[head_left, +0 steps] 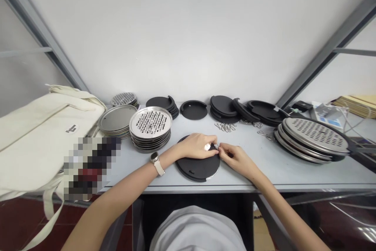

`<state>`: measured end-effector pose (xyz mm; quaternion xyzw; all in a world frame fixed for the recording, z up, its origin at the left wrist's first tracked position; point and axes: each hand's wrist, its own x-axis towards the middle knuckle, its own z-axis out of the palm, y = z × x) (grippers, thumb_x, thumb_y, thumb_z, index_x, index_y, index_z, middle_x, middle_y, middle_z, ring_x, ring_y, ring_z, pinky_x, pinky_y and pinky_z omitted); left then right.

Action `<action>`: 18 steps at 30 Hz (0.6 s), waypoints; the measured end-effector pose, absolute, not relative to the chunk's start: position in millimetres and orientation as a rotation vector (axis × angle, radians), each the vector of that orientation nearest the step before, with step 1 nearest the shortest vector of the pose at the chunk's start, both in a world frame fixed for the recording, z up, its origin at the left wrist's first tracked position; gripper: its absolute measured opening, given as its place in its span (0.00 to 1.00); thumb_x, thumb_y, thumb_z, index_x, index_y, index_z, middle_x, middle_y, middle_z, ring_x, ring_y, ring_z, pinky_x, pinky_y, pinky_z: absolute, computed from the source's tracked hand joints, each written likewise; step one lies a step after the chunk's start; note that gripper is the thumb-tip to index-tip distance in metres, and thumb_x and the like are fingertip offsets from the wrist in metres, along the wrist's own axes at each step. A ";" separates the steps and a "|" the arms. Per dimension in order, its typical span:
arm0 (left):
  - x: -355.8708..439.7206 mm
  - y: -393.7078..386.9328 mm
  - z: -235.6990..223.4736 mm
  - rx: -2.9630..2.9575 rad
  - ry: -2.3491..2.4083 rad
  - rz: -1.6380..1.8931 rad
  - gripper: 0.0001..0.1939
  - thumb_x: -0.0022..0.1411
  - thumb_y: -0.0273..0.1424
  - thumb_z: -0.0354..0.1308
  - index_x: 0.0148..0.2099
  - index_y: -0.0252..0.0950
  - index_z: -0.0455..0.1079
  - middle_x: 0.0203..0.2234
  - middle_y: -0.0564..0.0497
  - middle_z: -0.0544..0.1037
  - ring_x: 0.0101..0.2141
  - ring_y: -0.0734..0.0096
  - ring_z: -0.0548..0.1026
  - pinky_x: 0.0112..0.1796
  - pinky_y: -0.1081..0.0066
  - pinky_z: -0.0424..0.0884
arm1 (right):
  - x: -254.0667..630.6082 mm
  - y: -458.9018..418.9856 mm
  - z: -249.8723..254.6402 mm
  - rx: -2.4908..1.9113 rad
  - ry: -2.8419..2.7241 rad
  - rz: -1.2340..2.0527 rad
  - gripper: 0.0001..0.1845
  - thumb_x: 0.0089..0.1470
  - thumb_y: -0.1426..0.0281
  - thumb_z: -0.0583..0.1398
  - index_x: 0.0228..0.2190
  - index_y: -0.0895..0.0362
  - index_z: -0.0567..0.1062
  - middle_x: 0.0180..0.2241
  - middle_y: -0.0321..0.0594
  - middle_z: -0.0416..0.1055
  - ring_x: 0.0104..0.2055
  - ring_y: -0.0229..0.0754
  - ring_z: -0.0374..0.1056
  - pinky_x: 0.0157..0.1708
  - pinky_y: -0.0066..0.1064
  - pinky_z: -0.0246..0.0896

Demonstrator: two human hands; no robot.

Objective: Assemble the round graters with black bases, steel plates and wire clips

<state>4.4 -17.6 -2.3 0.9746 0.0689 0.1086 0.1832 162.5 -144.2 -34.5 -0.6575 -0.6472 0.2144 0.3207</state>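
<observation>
A round black plate [197, 168] with a small slot near its front lies flat by the table's near edge. Over its upper part rests my left hand [196, 146], fingers curled, with thumb and forefinger closing at the plate's right rim. A small white patch [207, 147] shows among those fingers; what it is I cannot tell. My right hand [236, 159] meets them from the right, its fingertips pinched on a small shiny metal piece [216, 146] at the rim. The fingers hide most of this piece.
Stacked metal grater discs [151, 123] and plain metal discs [117, 118] stand left, beside a cream bag [44, 133]. Black round holders [194, 110] line the wall. Wire clips [225, 127] lie before them. Another stack of perforated metal discs [319, 133] is at right.
</observation>
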 end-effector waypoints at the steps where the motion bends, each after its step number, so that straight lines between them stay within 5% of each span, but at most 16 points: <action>1: 3.9 -19.0 -1.0 2.776 0.185 0.325 0.10 0.62 0.39 0.51 0.43 0.40 0.62 0.33 0.55 0.75 0.33 0.67 0.74 0.32 0.72 0.63 | 162.9 -144.3 -35.0 -1.723 -1.700 0.565 0.17 0.60 0.64 0.48 0.21 0.55 0.52 0.19 0.29 0.48 0.22 0.34 0.47 0.23 0.27 0.43; 18: 3.9 -17.2 -1.8 2.728 0.131 0.351 0.09 0.62 0.35 0.53 0.42 0.37 0.63 0.39 0.52 0.72 0.39 0.69 0.71 0.37 0.71 0.64 | 160.9 -144.3 -32.1 -1.718 -1.694 0.610 0.18 0.61 0.62 0.48 0.21 0.55 0.54 0.20 0.29 0.48 0.23 0.34 0.46 0.23 0.27 0.43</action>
